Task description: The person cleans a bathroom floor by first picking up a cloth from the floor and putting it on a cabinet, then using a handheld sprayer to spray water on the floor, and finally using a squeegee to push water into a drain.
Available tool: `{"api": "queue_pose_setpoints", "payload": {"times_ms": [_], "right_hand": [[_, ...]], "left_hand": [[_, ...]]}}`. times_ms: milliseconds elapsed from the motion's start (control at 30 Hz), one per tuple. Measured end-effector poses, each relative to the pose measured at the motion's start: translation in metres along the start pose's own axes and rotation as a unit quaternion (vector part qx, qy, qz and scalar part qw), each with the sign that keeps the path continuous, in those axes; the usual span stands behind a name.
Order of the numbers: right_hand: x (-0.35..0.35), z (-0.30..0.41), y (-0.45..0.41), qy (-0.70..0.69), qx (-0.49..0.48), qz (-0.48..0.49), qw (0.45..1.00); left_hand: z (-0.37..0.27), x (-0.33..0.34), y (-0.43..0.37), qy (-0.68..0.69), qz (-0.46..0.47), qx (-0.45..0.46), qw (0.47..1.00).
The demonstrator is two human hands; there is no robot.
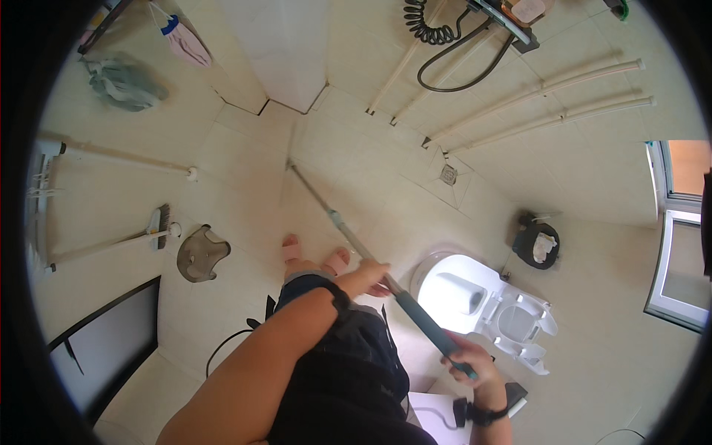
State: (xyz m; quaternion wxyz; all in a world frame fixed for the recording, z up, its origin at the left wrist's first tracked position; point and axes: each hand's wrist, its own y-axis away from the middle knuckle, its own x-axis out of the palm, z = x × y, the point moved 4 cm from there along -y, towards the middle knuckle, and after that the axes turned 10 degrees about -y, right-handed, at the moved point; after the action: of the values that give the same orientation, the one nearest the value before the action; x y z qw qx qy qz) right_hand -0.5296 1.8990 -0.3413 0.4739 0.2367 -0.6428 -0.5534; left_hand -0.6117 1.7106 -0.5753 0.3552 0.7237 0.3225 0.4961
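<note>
Both of my hands are on the telescopic metal pole of a long-handled floor-cleaning tool (354, 239), which slants across the tiled floor (372, 183). My left hand (369, 276) wraps the metal section around mid-length. Close to the top end, my right hand (471, 357) grips the blue-grey sleeve (425, 322). At the far end, the narrow, blurred head (289, 165) meets the floor ahead of my pink slippers (291, 248); its exact type is hard to tell. Beside the pole, to the right, stands a white toilet (445, 278) with its lid and seat raised.
A translucent stool (201, 255) and a brush (161, 227) are on the left. A square drain (448, 174) lies in the floor ahead. A black bin (535, 246) with paper in it sits beyond the toilet. Pipes (534, 92) run along the wall, near a looped hose (439, 83).
</note>
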Motion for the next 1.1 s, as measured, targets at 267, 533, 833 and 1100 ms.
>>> {"api": "queue_pose_setpoints", "payload": {"times_ms": [267,533,833,1100], "right_hand": [[0.064,0.030,-0.041,0.200,0.025,-0.010,0.979],[0.027,0.068,0.096,0.237,-0.046,-0.222,0.945],[0.016,0.069,0.117,0.283,-0.173,-0.236,0.913],[0.112,0.127,0.060,0.073,-0.290,0.099,0.949]], "left_hand": [[0.021,-0.058,0.020,0.095,-0.147,0.062,0.983],[-0.047,0.122,-0.028,0.080,0.023,0.076,0.994],[-0.087,0.147,-0.034,-0.163,0.066,0.061,0.983],[-0.203,0.053,0.092,-0.531,-0.134,0.527,0.650]]}}
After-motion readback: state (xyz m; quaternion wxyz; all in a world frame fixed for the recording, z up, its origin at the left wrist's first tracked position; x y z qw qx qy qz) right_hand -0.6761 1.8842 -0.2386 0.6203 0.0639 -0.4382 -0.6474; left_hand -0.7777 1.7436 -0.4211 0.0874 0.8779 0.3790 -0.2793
